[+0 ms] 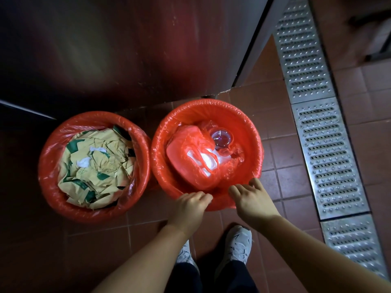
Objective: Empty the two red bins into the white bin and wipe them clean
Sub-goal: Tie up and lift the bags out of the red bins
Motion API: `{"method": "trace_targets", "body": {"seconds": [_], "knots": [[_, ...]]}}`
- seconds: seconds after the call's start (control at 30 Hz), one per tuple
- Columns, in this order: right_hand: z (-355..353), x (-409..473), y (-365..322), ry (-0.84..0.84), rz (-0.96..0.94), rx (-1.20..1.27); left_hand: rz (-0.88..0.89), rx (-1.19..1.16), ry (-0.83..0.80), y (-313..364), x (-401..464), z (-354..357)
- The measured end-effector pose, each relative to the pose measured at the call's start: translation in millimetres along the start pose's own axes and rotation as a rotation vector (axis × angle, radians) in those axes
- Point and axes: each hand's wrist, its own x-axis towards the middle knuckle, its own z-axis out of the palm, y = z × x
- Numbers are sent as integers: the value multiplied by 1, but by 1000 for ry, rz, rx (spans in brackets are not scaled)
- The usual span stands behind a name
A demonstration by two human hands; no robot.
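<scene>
Two round red bins lined with red plastic bags stand side by side on the tiled floor. The left red bin [50, 182] is full of crumpled yellow and green paper wrappers [95, 163]. The right red bin [249, 132] holds a tied red plastic bag [190, 157] and a clear plastic cup [221, 137]. My left hand [188, 210] grips the near rim of the right bin with curled fingers. My right hand [251, 199] rests on the same rim a little further right, its fingers bent over the liner edge. No white bin is in view.
A dark steel cabinet front [127, 49] rises directly behind both bins. A perforated metal drain grate [325, 140] runs along the floor on the right. My white shoes [237, 248] stand just behind the right bin on the brown tiles.
</scene>
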Motion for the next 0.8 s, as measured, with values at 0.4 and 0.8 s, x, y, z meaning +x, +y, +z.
{"method": "trace_targets", "body": {"seconds": [0.4, 0.8], "knots": [[10, 5, -10, 53, 288, 18, -189, 31, -27, -7, 17, -11], [10, -18, 19, -33, 991, 499, 34, 269, -71, -27, -34, -9]]}}
